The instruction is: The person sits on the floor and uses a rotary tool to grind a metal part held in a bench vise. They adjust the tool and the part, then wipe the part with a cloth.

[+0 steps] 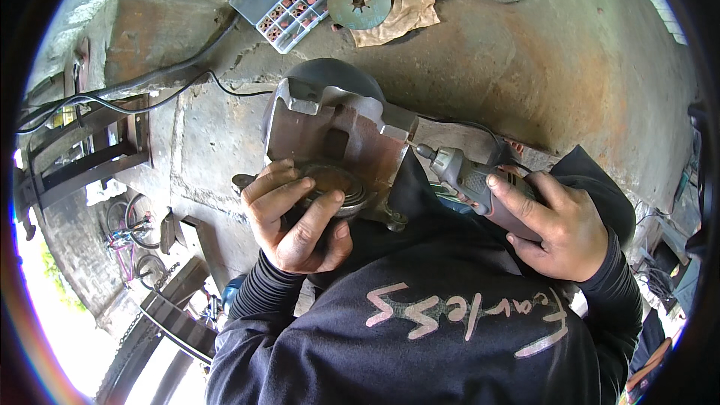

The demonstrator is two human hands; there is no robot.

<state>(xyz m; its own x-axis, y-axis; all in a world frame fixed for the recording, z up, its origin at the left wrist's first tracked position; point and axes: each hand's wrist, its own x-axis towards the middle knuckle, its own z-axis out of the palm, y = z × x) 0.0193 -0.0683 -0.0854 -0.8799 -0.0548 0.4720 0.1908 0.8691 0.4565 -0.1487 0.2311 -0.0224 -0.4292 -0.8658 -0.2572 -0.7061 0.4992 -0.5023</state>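
Observation:
My left hand (300,217) is wrapped round the rounded end of a heavy metal brake caliper (352,124), fingers on its ringed, circular part. The caliper is rusty brown inside, with bright bare metal along its upper edges. My right hand (559,225) grips a grey handheld rotary tool (476,180), its nose pointing left at the caliper. A thin bit sits at the caliper's right edge; whether it touches the metal I cannot tell. Behind the caliper shows a dark rounded shape (326,75).
An open plastic compartment box (296,11) holds small reddish-brown sanding pieces on the worn concrete ledge. Beside it a round greenish disc (358,2) lies on crumpled brown paper (412,11). Black cables (176,67) cross at left. Lower left are steel beams (176,315) and a bicycle (139,236).

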